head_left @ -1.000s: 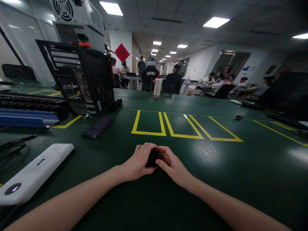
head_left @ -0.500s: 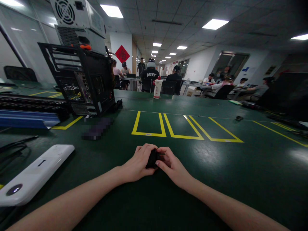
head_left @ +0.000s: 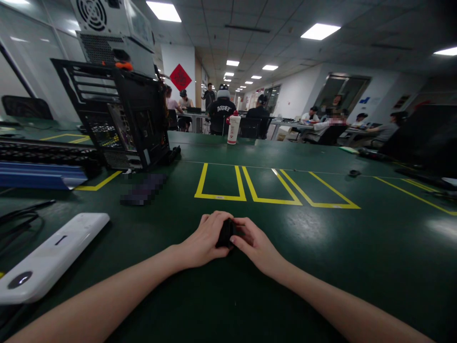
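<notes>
A small black block-like object (head_left: 225,233) sits low over the table between my hands; its exact kind is hidden by my fingers. My left hand (head_left: 204,240) wraps round it from the left, fingers over the top and thumb at the near side. On the other side, my right hand (head_left: 257,247) has its thumb and fingertips closed at the object's right end. Under both hands lies the dark green tabletop (head_left: 228,295).
Yellow tape outlines (head_left: 219,197) mark the table ahead. At left are a white elongated device (head_left: 53,257), a blurred dark item (head_left: 143,189), black cables (head_left: 21,221) and a computer case (head_left: 143,124). A paper cup (head_left: 233,128) stands farther back. Several people sit beyond.
The view has shifted very slightly. My hands keep almost the same hold on the black object, with the right thumb moved a touch.
</notes>
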`<state>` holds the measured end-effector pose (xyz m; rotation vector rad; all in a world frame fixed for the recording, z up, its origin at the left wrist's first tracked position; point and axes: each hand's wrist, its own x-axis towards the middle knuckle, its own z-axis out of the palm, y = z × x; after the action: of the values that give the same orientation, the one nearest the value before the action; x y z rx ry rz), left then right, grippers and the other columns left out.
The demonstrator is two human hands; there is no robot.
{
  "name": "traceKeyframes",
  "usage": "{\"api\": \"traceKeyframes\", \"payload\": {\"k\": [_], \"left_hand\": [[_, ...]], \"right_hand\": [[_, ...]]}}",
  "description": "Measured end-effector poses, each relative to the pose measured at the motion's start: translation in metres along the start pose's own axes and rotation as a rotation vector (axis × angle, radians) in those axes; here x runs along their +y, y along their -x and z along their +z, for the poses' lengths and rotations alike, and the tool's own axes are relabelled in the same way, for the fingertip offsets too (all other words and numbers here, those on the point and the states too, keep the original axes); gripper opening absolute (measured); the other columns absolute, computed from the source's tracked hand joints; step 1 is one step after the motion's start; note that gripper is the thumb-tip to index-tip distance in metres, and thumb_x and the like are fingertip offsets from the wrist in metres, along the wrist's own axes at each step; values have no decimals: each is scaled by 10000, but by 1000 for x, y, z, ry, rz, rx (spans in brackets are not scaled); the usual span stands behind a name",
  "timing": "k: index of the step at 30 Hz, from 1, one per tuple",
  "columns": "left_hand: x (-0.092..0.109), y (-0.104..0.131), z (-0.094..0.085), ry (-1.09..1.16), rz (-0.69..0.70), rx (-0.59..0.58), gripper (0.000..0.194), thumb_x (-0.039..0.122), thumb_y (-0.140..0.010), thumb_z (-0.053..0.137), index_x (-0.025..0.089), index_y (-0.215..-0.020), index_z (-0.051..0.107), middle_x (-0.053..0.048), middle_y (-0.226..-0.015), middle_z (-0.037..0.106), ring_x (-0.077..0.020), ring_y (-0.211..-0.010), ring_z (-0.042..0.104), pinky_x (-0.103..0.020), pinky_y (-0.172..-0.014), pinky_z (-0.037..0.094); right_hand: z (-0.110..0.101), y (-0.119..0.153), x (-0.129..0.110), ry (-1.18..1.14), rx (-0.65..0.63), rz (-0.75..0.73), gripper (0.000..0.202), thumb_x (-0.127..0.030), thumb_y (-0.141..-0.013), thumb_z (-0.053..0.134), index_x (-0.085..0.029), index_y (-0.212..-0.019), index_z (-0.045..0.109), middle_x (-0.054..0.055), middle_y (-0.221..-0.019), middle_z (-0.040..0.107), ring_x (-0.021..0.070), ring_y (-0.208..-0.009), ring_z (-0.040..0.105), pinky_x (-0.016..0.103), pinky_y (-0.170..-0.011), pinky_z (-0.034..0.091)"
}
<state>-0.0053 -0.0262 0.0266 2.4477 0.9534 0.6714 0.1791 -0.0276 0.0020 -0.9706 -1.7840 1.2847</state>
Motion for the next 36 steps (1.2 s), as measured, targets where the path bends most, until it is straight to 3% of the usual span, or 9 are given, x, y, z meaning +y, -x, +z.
{"api": "traceKeyframes", "payload": {"k": [5, 9, 12, 16, 21, 26, 30, 34, 36], "left_hand": [[-2, 0, 2, -1, -24, -1, 539, 152, -734, 599, 215, -1178, 300, -80, -1122, 436, -237, -1023, 437, -413, -895, 340], [-2, 0, 2, 5, -27, -4, 528, 161, -735, 599, 214, -1174, 310, -79, -1124, 436, -242, -1018, 438, -413, -886, 348], [-3, 0, 3, 6, -21, -7, 507, 167, -748, 587, 220, -1171, 314, -74, -1122, 437, -241, -1017, 437, -415, -888, 347], [-5, 0, 5, -1, -28, 13, 531, 178, -742, 597, 227, -1182, 302, -75, -1127, 434, -247, -1017, 433, -426, -890, 344], [-5, 0, 5, -27, -55, 6, 527, 210, -748, 602, 205, -1176, 295, -89, -1120, 435, -253, -1016, 428, -430, -880, 353], [-2, 1, 2, -18, -38, 8, 528, 189, -747, 602, 214, -1183, 303, -80, -1129, 434, -240, -1015, 431, -414, -884, 359], [-3, 1, 4, -19, -25, 13, 529, 182, -751, 601, 208, -1189, 305, -79, -1133, 434, -232, -1015, 433, -404, -882, 366], [-8, 3, 10, -39, 13, 64, 583, 159, -729, 622, 220, -1204, 291, -74, -1149, 429, -235, -1037, 424, -403, -890, 360], [-10, 3, 12, -64, 33, 74, 606, 152, -721, 629, 216, -1214, 282, -74, -1163, 423, -234, -1070, 410, -400, -907, 345]], "right_hand": [[-2, 3, 3, -15, -47, -88, 315, -101, -756, 566, -226, -1016, 438, 26, -1103, 485, 171, -1095, 503, 386, -968, 421], [-1, 3, 2, -45, -46, -70, 246, -138, -777, 558, -225, -978, 447, 21, -1057, 501, 168, -1046, 536, 384, -933, 454], [1, 3, 1, -1, -4, -49, 241, -153, -785, 544, -232, -992, 450, 23, -1041, 507, 173, -1025, 543, 384, -900, 476], [0, 4, 5, 142, 117, -86, 398, -108, -741, 567, -248, -1091, 441, 35, -1127, 470, 184, -1102, 477, 393, -971, 410], [-8, 0, 9, -37, 181, 51, 339, -168, -728, 601, -219, -1021, 438, 44, -1071, 527, 181, -1025, 538, 379, -889, 465], [-6, -5, 1, -203, 19, 97, 322, -169, -697, 646, -198, -990, 518, 36, -1024, 584, 184, -1010, 563, 376, -909, 440], [2, -8, -6, -250, 39, 151, 299, -174, -667, 678, -191, -940, 557, 30, -990, 603, 195, -982, 574, 366, -869, 460], [6, -5, -14, -285, 45, 213, 319, -211, -691, 665, -188, -993, 563, 43, -1020, 596, 197, -987, 566, 356, -866, 460], [7, -3, -16, -296, 75, 245, 266, -257, -762, 590, -198, -1020, 560, 48, -1049, 585, 197, -1001, 556, 361, -861, 459]]}}
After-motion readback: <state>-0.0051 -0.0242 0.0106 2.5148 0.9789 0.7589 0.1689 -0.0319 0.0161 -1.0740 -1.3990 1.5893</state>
